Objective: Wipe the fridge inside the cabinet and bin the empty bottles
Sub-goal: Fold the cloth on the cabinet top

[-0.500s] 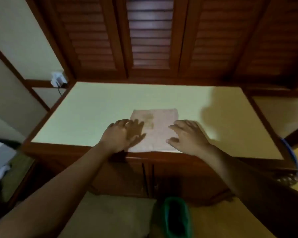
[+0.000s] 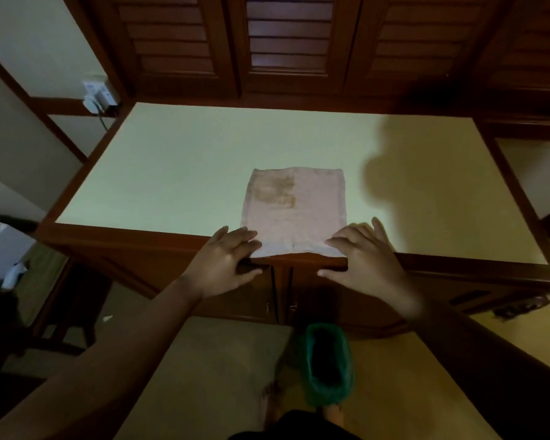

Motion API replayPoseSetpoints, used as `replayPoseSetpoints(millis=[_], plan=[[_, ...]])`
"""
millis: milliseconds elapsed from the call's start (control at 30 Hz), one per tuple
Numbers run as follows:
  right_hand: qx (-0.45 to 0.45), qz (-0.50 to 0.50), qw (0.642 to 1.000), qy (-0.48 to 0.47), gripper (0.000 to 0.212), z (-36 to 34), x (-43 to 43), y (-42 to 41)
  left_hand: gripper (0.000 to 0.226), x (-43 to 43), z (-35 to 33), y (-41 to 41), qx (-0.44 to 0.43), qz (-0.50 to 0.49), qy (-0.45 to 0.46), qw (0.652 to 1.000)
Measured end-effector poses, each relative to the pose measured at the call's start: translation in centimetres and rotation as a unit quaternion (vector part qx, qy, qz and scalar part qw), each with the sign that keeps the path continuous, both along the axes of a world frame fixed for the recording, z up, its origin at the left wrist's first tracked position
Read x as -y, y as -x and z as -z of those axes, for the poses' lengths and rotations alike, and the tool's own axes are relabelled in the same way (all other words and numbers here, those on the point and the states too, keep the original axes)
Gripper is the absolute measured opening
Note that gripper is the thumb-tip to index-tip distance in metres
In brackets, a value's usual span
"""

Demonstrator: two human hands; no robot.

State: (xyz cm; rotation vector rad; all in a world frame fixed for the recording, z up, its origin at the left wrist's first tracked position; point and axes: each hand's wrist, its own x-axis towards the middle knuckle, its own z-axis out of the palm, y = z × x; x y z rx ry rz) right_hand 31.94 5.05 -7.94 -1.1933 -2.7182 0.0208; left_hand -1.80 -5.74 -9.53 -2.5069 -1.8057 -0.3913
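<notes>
A folded, stained pinkish cloth point(image 2: 294, 211) lies flat on the pale top of a wooden cabinet point(image 2: 172, 173), its near edge at the cabinet's front lip. My left hand point(image 2: 227, 262) rests at the cloth's near left corner with fingers spread over the lip. At the near right corner my right hand point(image 2: 362, 255) lies the same way, fingers apart. Neither hand grips the cloth. The cabinet's two doors point(image 2: 280, 290) below are closed, so the fridge and bottles are hidden. A bin with a green liner point(image 2: 327, 366) stands on the floor in front of the doors.
Louvred wooden shutters point(image 2: 286, 42) rise behind the cabinet. A wall socket with a plug and cable point(image 2: 97, 96) sits at the back left. My bare feet point(image 2: 272, 404) are beside the bin. Dark furniture point(image 2: 13, 265) stands to the left.
Both hands have slid back from on top of the cloth to its near corners at the cabinet's front edge. The view has pulled back and tilted down.
</notes>
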Motion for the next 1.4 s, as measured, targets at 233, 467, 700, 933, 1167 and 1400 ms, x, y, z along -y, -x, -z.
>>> replayPoseSetpoints(millis=[233, 467, 700, 933, 1167, 1400], plan=[[-0.103, -0.038, 0.989, -0.095, 0.014, 2.2, 2.6, -1.9, 0.019, 1.4, 1.7, 0.8, 0.008, 0.060, -0.117, 0.991], [-0.135, -0.041, 0.980, -0.140, 0.011, 2.4, 2.1, -2.7, 0.075, 0.5, 0.4, -1.1, -0.050, -0.019, -0.008, 0.999], [-0.176, -0.036, 0.978, -0.104, 0.008, 1.4, 0.9, -2.9, 0.031, 0.1, -1.8, -0.1, 0.041, 0.038, -0.070, 0.996], [-0.206, -0.019, 0.976, -0.060, 0.006, -1.5, -4.1, -0.6, 0.027, -4.0, -5.0, 0.7, 0.156, -0.092, -0.011, 0.983], [-0.187, 0.015, 0.981, -0.039, 0.005, -1.9, -11.7, 1.0, 0.013, -10.8, -5.8, 0.8, 0.317, -0.169, 0.023, 0.933], [-0.123, 0.044, 0.991, 0.014, 0.008, -0.4, -17.3, 2.0, 0.014, -16.6, -3.8, 2.6, 0.134, -0.166, 0.018, 0.977]])
